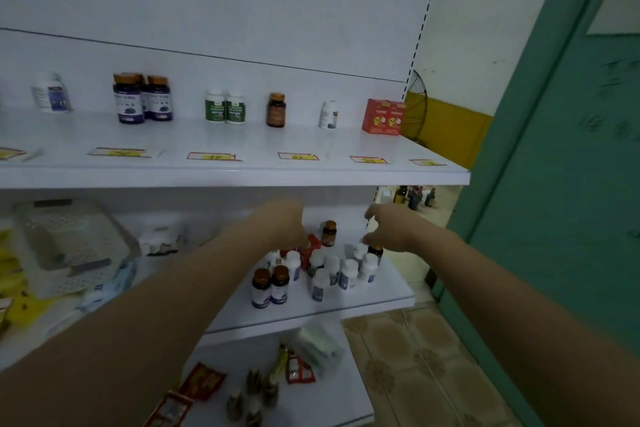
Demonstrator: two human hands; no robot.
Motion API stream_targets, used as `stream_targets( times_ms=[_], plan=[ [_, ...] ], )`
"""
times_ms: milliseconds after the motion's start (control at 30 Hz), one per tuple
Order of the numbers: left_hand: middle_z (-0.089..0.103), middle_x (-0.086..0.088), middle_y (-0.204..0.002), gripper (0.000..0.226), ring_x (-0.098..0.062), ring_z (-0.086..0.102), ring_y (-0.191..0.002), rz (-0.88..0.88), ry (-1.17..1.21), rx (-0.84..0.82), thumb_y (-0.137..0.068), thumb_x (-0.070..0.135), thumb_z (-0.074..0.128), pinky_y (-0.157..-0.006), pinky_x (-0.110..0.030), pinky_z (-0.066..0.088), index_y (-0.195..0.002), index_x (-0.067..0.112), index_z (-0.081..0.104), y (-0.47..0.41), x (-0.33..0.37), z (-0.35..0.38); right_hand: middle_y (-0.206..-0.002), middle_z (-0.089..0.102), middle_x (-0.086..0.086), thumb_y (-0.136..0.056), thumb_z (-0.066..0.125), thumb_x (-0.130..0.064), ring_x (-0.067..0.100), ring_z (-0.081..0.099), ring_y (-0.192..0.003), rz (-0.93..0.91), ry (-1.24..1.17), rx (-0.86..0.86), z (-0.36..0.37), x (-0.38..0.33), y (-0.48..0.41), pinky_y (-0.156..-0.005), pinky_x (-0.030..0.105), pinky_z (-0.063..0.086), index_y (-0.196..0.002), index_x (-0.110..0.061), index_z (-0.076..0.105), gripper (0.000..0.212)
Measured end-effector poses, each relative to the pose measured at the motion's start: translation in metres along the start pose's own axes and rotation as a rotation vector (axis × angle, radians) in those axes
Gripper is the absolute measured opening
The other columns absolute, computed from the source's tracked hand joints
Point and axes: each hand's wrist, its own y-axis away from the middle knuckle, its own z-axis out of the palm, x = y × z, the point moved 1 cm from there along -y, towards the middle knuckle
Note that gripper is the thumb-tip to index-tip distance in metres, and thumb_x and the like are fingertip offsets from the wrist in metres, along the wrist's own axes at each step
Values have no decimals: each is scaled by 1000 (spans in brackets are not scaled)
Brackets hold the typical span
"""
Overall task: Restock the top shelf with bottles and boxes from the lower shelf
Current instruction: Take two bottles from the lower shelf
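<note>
We judge this the picking step. Below the sparse top shelf (242,142), at the right end of the lower shelf (381,298), the right grip (391,229) hangs spread above white bottles (368,265) (upright, caps up, long axis vertical). The left grip (284,222) meets the red box (313,253); whether it has closed, we cannot tell. Next: close and lift.

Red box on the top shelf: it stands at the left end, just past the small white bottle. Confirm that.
Not quite: the end is wrong. The head view shows the red box on the top shelf standing at the right end, just past the small white bottle.
</note>
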Motion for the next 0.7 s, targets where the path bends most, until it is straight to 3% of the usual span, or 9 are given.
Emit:
stream_targets(
  times_ms=[100,233,333,433,467,567,633,700],
  plan=[
    [61,-10,-117,32,-21,55,-92,-40,31,-77,-86,25,62,-73,-25,45,-112,8,57,-16,7,38,-137,48,15,-90,58,-27,28,48,-121,22,-10,-35,29,34,-9,-80,26,36,-140,-10,39,56],
    [58,-11,-125,39,-24,55,-112,-87,65,-157,-89,24,59,-82,-25,42,-123,6,54,-50,27,89,-128,55,16,-91,56,-23,29,54,-112,-7,-36,-89,65,84,-35,-76,26,36,-132,-6,47,45],
    [53,-11,-129,43,-22,52,-108,-148,125,-206,-90,22,59,-70,-22,41,-129,8,49,-83,38,126,-130,50,17,-92,55,-18,28,50,-118,-21,-32,-158,85,121,-60,-86,26,36,-131,-4,46,42],
    [48,-15,-137,46,-26,49,-122,-197,196,-206,-93,19,54,-82,-24,40,-134,1,43,-116,46,160,-135,47,17,-91,56,-19,30,48,-122,-57,-59,-213,104,152,-94,-92,28,40,-136,-6,41,48],
    [47,-17,-138,46,-28,48,-123,-213,209,-208,-93,17,52,-80,-23,37,-134,-1,42,-125,48,171,-135,47,17,-91,57,-19,30,48,-123,-71,-69,-229,113,161,-106,-94,28,40,-136,-5,41,49],
    [56,-21,-124,37,-32,55,-111,-284,249,-214,-89,16,57,-75,-26,41,-121,-2,49,-152,42,203,-137,46,18,-91,58,-20,31,47,-123,-103,-120,-253,141,172,-139,-97,32,40,-139,-4,36,55],
    [58,-20,-119,39,-31,57,-105,-339,269,-201,-85,20,63,-83,-35,49,-117,0,50,-166,32,222,-134,48,18,-90,59,-19,30,51,-118,-119,-169,-267,167,173,-157,-93,32,43,-144,-4,28,63],
    [51,-19,-129,54,-32,54,-114,-391,273,-162,-84,23,66,-94,-38,48,-128,1,44,-176,22,239,-129,51,19,-90,59,-14,30,53,-114,-139,-245,-271,195,171,-171,-87,28,43,-140,-1,31,59]
  ],
)
